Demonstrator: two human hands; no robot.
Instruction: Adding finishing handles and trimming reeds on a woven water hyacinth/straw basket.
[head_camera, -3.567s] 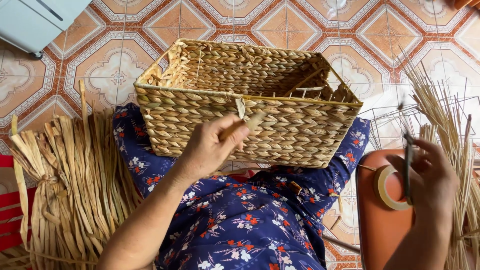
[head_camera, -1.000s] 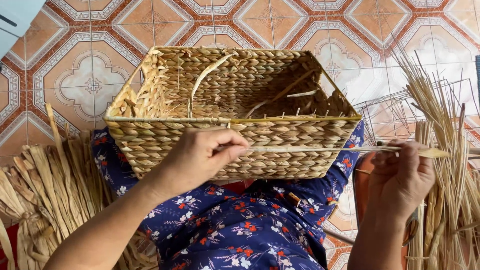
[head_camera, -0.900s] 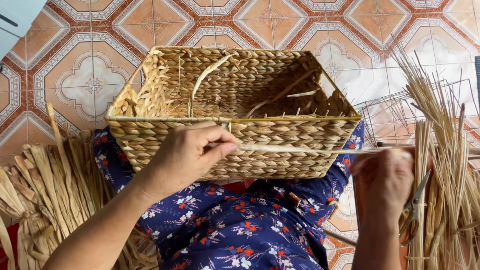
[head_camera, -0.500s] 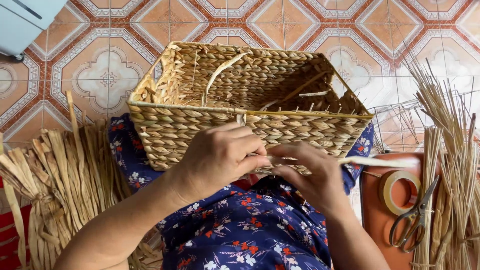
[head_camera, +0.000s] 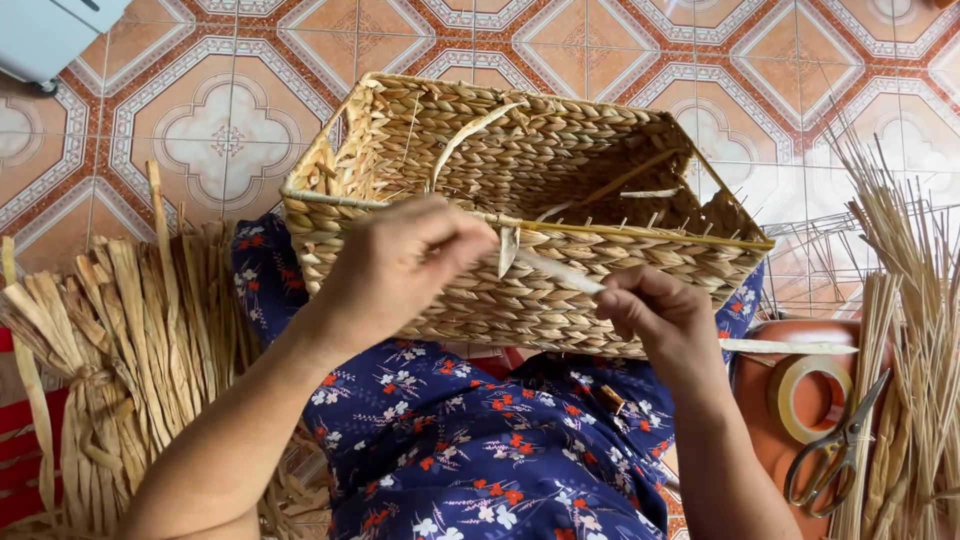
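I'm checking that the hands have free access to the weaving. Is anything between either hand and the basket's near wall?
Nothing visible does. The left hand rests directly on the near rim of the woven basket, and the right hand holds the pale strand against the same wall.

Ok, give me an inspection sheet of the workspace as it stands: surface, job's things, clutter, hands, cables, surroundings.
Surface: patterned tile floor; basket sits on a lap in blue floral cloth.
Job's things: woven basket, tilted; pale fibre strip at its front rim.
Clutter: tape roll and scissors on an orange stool.
Hands: left hand pinches at the rim; right hand grips the strip.
Cables: nothing seen.
Surroundings: dried fibre bundle left, reed stalks right.
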